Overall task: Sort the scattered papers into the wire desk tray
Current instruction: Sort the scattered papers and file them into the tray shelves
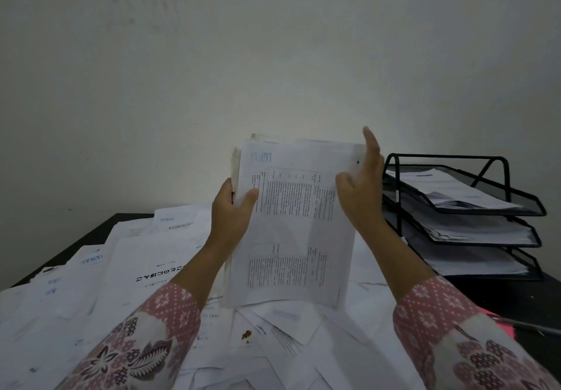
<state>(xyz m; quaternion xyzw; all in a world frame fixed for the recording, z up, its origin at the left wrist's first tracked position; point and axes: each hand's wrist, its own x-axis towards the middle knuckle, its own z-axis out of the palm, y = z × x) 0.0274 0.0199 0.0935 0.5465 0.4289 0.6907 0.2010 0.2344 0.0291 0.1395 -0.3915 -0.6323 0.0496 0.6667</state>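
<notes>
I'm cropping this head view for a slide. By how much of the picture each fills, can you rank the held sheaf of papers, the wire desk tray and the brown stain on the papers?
1. held sheaf of papers, though it is nearer the camera
2. wire desk tray, close behind, so this order is unsure
3. brown stain, smallest by far

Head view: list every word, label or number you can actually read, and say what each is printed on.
"LUNAS", blue, seen upside down: sheet at the left of the scattered papers.
Blue stamp seen upside down, probably the same word: far sheet.
Blue heading and table text on the held stack: blurred, unreadable.
Large black heading, seen upside down: unreadable.
Papers in the wire desk tray: too small to read.
</notes>
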